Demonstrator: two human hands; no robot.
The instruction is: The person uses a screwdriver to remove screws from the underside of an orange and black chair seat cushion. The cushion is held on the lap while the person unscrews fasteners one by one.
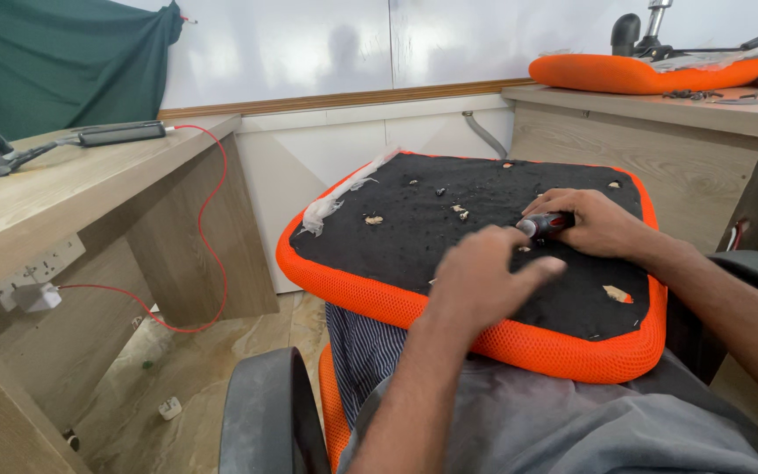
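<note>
Wooden desks flank a person seated with an upturned orange seat cushion on the lap, its black underside facing up.

At far left, a red cable drops from the left desk to a white plug at a wall socket. On the cushion's underside the left hand lies blurred, fingers loosely spread, holding nothing. Just right of it, the right hand is closed around a red and black tool handle. Judging by this, work on the fixing points is mid-way, and the next move calls for seating the tip squarely while the free hand steadies the cushion. The tool's tip is hidden under the fingers (screwdriver or not, I cannot tell). A second orange cushion on the right desk is cut off.
</note>
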